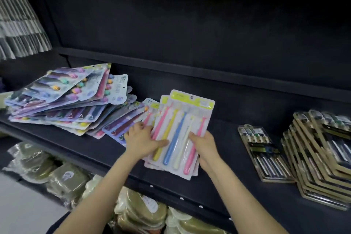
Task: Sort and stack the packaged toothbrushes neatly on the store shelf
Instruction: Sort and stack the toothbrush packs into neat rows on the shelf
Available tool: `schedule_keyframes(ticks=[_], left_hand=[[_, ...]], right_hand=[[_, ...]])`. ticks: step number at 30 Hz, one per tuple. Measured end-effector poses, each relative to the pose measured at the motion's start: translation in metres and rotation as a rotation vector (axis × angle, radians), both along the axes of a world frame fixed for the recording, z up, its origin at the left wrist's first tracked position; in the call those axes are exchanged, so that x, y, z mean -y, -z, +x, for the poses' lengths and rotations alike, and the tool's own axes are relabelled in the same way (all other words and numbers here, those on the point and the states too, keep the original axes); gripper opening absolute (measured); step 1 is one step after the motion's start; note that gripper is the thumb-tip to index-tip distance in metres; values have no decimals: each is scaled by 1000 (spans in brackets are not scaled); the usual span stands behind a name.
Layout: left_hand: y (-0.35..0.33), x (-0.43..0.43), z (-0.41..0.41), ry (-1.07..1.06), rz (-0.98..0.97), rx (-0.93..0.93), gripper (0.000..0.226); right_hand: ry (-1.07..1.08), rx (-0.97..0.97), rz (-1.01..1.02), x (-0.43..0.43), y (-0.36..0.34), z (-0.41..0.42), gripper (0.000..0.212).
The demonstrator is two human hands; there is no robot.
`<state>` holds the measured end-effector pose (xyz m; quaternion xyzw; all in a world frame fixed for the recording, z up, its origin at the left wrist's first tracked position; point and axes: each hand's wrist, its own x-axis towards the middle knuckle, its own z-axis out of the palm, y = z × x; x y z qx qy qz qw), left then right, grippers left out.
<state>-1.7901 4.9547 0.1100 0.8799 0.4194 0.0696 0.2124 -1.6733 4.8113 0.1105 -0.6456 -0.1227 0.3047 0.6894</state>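
On the dark shelf (237, 138) a small stack of yellow-topped packs (187, 119) lies flat, a little fanned, with the hang-hole ends pointing to the back wall. The top pack shows five toothbrushes (pink, yellow, blue, cream and pink again) side by side.

The left hand (141, 138) rests on the left side of this stack. Its fingers (161, 143) are stretched out almost straight and lie flat on the plastic, the longest one reaching across the yellow handle; nothing is enclosed by them. The right hand (204, 145) is at the right edge of the stack, near its lower half. The thumb presses on top beside the last pink handle, and the other fingers go under the packs where I cannot see them, so it seems to pinch the edge between thumb and fingers.

Left of the stack, and touching its far left corner, a big untidy pile of purple and blue packs (64, 100) spreads in many directions. Right of the stack, well apart, one dark pack (264, 155) lies alone, and further right is a pile of gold-edged packs (321, 159). Below the stack, on the lower level, are greenish bags (62, 175).
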Motion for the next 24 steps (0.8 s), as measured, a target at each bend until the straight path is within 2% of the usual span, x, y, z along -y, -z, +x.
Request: schedule_keyframes(ticks=[2,4,6,8,11,14,17,20,22,24], left_hand=[[6,-22,-1,-14,-159,-75,105],[12,-36,0,-38,-301,27,117],[12,-43,5,-75,-370,170,116],[11,-45,11,-100,-409,285,106],[9,-36,13,-80,-485,512,76],[3,-19,16,76,-513,705,73],[-7,9,24,252,-501,817,74],[-4,37,33,371,-588,818,70],[0,46,37,393,-595,712,68],[2,47,42,411,-485,539,61]], right_hand=[[1,14,-153,-22,9,3,16],[-4,82,-337,-32,13,9,15],[-12,78,-350,-39,13,14,19],[-22,15,-287,-45,14,14,24],[36,-30,-117,-45,17,7,32],[107,3,104,-26,10,4,42],[107,152,313,6,-3,13,56],[128,234,381,36,-12,17,63],[139,258,312,49,-11,18,52],[174,252,162,55,-8,21,38]])
